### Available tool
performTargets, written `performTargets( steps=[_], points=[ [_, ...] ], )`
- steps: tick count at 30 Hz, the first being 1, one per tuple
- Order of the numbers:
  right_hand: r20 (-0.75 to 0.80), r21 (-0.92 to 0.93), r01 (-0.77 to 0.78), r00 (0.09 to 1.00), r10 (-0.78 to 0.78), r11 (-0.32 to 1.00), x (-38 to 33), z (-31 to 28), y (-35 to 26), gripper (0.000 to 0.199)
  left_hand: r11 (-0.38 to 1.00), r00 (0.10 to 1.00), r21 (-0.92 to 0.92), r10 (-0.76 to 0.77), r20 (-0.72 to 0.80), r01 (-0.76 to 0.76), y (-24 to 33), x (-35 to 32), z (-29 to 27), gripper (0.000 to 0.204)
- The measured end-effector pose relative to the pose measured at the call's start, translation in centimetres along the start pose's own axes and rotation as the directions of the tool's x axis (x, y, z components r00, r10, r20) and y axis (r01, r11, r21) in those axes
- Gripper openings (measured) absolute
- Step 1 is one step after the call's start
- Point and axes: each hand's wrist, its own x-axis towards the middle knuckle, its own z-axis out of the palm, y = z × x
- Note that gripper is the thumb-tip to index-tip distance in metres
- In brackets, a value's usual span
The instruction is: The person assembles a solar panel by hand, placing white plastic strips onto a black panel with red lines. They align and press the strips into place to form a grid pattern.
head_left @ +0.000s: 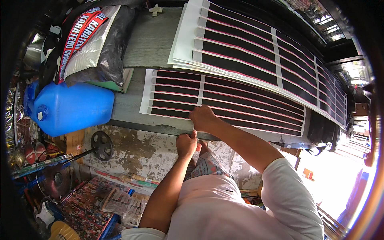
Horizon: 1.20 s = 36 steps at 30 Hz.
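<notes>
Two sets of fingers are curling inward, can't tell if gripping anything; right hand (203,119) is overlapping the striped sheet's (248,105) near edge, left hand (186,145) is sitting nearer, off it. Sheet is lying far of them on the grey table (130,106), long axis running left-right, right end slanting nearer.

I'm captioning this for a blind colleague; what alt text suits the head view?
A person's right hand is at the near edge of a black-paneled sheet on a gray table, the left hand just below it. Similar stacked sheets lie beyond; a blue jug is at left.
</notes>
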Motion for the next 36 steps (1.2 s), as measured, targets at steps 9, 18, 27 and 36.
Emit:
performTargets(
  steps=[9, 18, 27, 36],
  points=[
    [0.168, -0.059, -0.005, 0.986, 0.015, 0.998, 1.8, -2.1, -2.2, 0.056, 0.978, 0.986, 0.18, 0.125, -0.114, -0.103, 1.4, -1.8, 0.1, 0.056],
    [0.14, -0.017, 0.04, 0.989, -0.037, 0.999, 2.8, -1.5, -2.0, 0.04, 0.962, 0.94, 0.195, 0.238, -0.243, -0.193, 0.7, -1.8, 1.2, 0.036],
    [0.101, 0.021, 0.033, 0.994, -0.035, 0.999, 3.1, -0.8, -1.6, 0.04, 0.952, 0.984, -0.264, 0.125, -0.127, -0.155, -0.3, -2.1, 1.8, 0.02],
    [0.121, 0.061, 0.032, 0.992, -0.039, 0.998, 3.5, -0.9, -1.3, 0.048, 0.5, 0.651, 0.579, 0.756, 0.073, -0.645, -0.5, -4.2, 5.1, 0.013]
  ],
)
